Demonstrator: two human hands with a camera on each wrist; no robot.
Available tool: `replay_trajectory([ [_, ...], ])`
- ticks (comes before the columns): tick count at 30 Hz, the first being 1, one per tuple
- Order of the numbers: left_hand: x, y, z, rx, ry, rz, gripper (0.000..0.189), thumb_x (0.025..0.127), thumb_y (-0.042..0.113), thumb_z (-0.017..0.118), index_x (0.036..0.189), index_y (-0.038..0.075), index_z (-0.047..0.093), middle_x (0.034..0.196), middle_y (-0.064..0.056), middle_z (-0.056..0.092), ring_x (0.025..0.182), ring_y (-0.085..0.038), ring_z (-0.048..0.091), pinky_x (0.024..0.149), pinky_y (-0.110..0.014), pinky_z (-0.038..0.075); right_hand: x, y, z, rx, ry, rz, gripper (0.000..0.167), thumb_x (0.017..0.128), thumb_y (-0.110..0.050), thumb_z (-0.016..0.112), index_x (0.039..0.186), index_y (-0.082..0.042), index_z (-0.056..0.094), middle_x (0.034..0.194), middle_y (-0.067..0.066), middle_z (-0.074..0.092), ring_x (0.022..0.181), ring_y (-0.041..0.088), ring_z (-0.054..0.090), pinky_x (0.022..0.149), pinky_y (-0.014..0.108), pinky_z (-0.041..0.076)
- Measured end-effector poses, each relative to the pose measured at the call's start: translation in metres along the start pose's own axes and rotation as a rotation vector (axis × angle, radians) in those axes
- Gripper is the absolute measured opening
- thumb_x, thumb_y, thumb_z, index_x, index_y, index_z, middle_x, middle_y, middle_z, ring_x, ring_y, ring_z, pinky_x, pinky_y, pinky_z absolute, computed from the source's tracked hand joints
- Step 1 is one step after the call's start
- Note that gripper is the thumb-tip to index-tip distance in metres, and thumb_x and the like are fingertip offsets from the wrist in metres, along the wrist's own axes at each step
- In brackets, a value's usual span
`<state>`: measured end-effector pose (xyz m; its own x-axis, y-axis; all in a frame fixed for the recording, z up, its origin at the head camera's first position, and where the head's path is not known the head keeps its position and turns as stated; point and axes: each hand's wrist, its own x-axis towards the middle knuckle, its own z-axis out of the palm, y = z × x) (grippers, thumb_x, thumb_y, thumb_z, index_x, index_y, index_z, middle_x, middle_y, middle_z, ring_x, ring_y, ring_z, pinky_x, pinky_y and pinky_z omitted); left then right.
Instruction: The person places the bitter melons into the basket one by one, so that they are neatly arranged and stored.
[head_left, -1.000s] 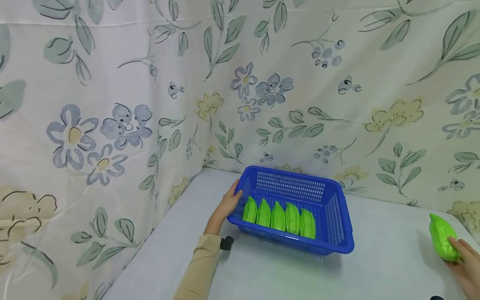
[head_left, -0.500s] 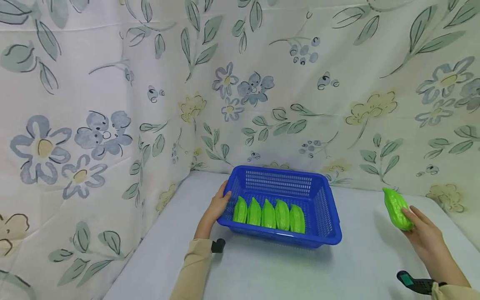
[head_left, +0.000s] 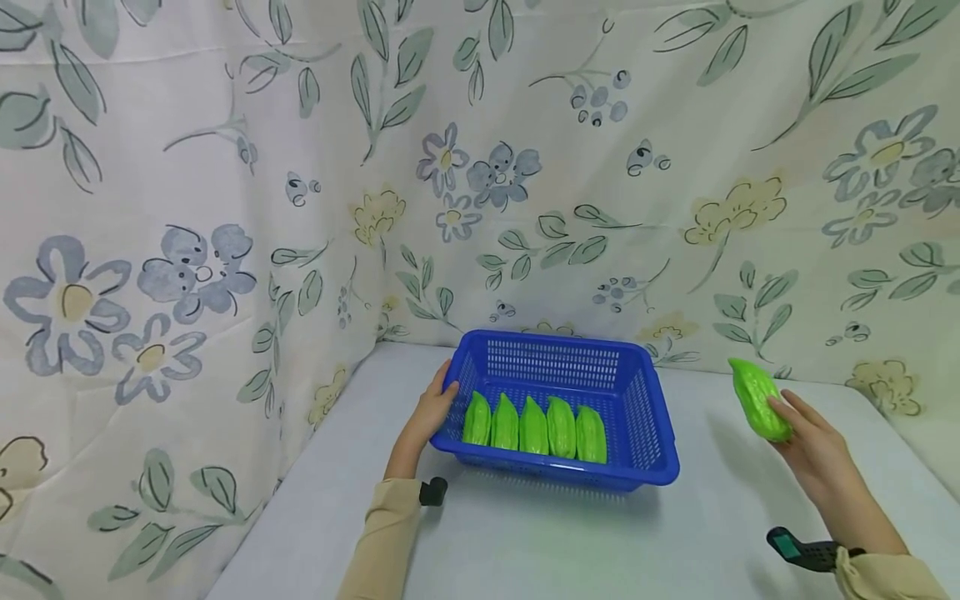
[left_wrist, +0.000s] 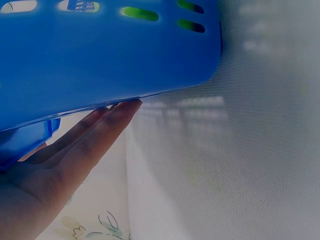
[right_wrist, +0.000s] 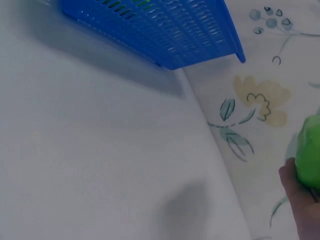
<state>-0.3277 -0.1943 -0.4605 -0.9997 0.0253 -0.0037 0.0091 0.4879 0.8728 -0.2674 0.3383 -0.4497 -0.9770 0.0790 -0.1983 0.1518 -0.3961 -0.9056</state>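
A blue plastic basket (head_left: 558, 482) with slotted walls stands on the table, a row of several bright green bitter melons (head_left: 533, 427) lying in its left and middle part. At its left end my left hand (head_left: 431, 411) holds the rim, thumb over the edge. In the left wrist view, the fingers (left_wrist: 95, 137) lie long against the outer wall. My right hand (head_left: 813, 446) grips another bitter melon (head_left: 759, 402) above the table, right of the basket and apart from it. The right wrist view shows only part of this melon (right_wrist: 309, 152) and a finger or thumb beside it.
White cloth covers the table (head_left: 525, 542). Flower-patterned curtains (head_left: 585, 167) hang behind it and along the left side, close to the basket's back. A black band (head_left: 806, 550) sits on the right wrist.
My right hand has come leftward from the right edge with the bitter melon, closer to the basket. The head view has turned slightly right. The left hand stays at the basket's left end.
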Motion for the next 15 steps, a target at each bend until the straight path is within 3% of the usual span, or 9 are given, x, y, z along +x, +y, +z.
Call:
replay_trajectory([
  [10, -0.002, 0.001, 0.0, 0.007, -0.001, -0.001, 0.057, 0.105, 0.028, 0.036, 0.158, 0.015, 0.016, 0.161, -0.021, 0.022, 0.148, -0.046, 0.02, 0.115, -0.068, 0.021, -0.005, -0.001, 0.027, -0.087, 0.025, 0.0, 0.085, 0.097, -0.03, 0.059, 0.157, -0.023, -0.001, 0.117, -0.023, 0.035, 0.088, -0.008, 0.053, 0.074, 0.01, 0.051],
  [15, -0.002, 0.002, 0.0, 0.004, -0.005, -0.001, 0.057, 0.106, 0.026, 0.035, 0.158, 0.014, 0.016, 0.161, -0.022, 0.022, 0.148, -0.046, 0.019, 0.115, -0.068, 0.02, -0.005, 0.001, 0.036, -0.119, 0.019, -0.008, 0.084, 0.097, -0.032, 0.059, 0.158, -0.023, 0.001, 0.133, -0.022, 0.032, 0.088, -0.01, 0.054, 0.074, 0.009, 0.051],
])
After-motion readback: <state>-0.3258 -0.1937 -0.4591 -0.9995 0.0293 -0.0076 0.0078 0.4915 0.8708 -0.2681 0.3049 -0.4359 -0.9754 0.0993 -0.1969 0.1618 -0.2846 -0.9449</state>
